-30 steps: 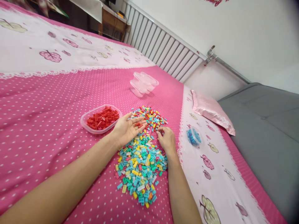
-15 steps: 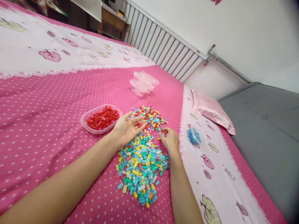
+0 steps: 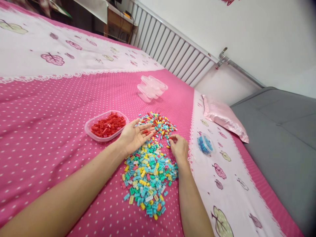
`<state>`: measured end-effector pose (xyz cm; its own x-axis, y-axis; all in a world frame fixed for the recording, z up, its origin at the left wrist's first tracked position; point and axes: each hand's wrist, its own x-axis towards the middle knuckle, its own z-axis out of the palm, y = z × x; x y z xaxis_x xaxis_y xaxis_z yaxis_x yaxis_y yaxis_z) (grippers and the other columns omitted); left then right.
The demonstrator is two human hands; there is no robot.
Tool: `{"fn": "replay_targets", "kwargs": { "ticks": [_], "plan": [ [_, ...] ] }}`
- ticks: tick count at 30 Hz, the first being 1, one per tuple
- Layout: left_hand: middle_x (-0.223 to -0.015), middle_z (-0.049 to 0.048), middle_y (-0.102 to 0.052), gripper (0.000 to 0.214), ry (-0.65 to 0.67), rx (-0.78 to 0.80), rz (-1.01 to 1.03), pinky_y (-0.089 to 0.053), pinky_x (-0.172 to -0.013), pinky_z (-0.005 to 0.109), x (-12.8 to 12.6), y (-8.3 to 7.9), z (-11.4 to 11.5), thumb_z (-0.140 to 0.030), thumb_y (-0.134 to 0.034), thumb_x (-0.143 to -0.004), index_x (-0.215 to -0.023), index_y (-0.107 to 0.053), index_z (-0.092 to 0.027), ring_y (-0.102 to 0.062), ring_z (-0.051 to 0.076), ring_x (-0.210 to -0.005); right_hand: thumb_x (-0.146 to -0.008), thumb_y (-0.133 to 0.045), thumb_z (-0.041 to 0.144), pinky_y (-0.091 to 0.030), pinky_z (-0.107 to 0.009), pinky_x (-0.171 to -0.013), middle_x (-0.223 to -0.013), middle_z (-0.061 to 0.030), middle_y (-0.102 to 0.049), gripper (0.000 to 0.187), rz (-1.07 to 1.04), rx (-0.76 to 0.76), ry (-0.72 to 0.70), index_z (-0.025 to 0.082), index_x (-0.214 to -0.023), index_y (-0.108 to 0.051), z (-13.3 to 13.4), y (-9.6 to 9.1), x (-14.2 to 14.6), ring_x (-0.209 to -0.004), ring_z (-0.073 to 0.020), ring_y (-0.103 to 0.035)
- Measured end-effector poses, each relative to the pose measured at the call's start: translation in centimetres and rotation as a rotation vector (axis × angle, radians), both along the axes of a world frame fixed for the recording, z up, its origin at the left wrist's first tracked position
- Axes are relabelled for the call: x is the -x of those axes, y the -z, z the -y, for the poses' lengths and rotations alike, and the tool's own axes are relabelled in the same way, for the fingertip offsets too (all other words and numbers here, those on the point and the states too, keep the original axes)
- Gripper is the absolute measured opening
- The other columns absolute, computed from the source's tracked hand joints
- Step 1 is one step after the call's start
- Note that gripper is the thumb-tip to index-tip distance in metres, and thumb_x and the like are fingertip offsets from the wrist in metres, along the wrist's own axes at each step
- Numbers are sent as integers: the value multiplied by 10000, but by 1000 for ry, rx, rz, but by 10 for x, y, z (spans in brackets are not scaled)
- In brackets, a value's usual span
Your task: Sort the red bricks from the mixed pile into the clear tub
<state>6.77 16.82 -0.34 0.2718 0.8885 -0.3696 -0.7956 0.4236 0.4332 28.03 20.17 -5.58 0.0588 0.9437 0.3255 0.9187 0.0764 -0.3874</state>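
My left hand is palm up with its fingers stretched out, and a few small red toy bricks rest on them. My right hand is curled, thumb and forefinger pinched together at the right edge of the pile, with a bit of red at the fingertips that looks like a toy brick. Beneath and between the hands lies a pile of mixed toy bricks, mostly turquoise, green and yellow. Its far part has more red. Left of my left hand, a clear plastic tub contains many red bricks.
A small clear tub of blue bricks stands to the right. Beyond the pile are stacked clear plastic containers. Everything lies on a pink dotted bedspread. A pink pillow, a grey headboard and metal rails border it.
My right hand has shifted very slightly left, and red shows at its fingertips. My left hand stays in place with the red bricks on its fingers.
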Motion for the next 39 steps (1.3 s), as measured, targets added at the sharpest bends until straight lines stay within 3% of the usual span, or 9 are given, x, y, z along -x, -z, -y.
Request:
{"fn": "replay_targets", "kwargs": {
  "ticks": [7,13,18,21,25,29,33,39],
  "plan": [
    [-1158,244,-523,542,7,11,18,-461,-873,296,-2,-1,2,-352,-310,-890,-1237,-422,48,-522,257,-1089,-725,-529,270,-474,-311,-714,-809,-49,-694,198,-235,-118,-64,179,-829,-671,2,-13,6,-711,-179,-622],
    [-1153,258,-504,556,86,31,53,-453,-886,312,-4,-1,3,-373,-344,-880,-1240,-408,46,-514,258,-1091,-762,-549,295,-484,-293,-748,-865,-51,-689,216,-445,-191,-250,164,-886,-668,15,-31,25,-756,-152,-623],
    [-1141,242,-503,553,186,33,126,-441,-906,330,-6,-1,5,-375,-346,-885,-1250,-390,37,-510,264,-1088,-784,-557,292,-486,-288,-766,-948,-49,-673,260,-489,-170,-425,193,-1009,-641,27,-43,41,-824,-148,-617],
    [-1160,240,-493,550,201,50,141,-439,-911,330,-7,-2,6,-377,-333,-890,-1252,-382,34,-500,266,-1103,-810,-514,278,-479,-313,-806,-1027,-65,-653,339,-462,-188,-398,197,-1132,-582,23,-38,38,-879,-158,-608],
    [-1191,252,-475,546,175,58,119,-433,-921,323,-6,-3,6,-356,-363,-880,-1249,-381,47,-473,278,-1139,-828,-404,210,-431,-365,-915,-1137,-113,-601,365,-274,-179,-283,150,-1148,-569,8,-17,25,-1032,-190,-555],
    [-1163,254,-494,545,154,51,100,-451,-899,324,-5,-2,5,-362,-370,-876,-1242,-393,41,-484,274,-1126,-798,-350,117,-336,-385,-1030,-1248,-104,-528,450,-97,-86,-327,150,-1216,-512,-1,3,18,-1187,-188,-448],
    [-1141,256,-505,533,152,36,100,-456,-893,328,-5,-1,5,-352,-379,-872,-1231,-403,41,-502,269,-1101,-765,-387,95,-367,-405,-993,-1184,-114,-557,472,-35,-58,-347,144,-1223,-492,-2,9,16,-1133,-209,-476],
    [-1137,251,-502,540,143,39,93,-460,-891,318,-5,-1,5,-351,-367,-876,-1237,-397,50,-511,267,-1086,-729,-450,102,-411,-379,-916,-1038,-96,-603,359,7,-24,-348,163,-1056,-584,-1,3,11,-1009,-214,-521]
  ]
}}
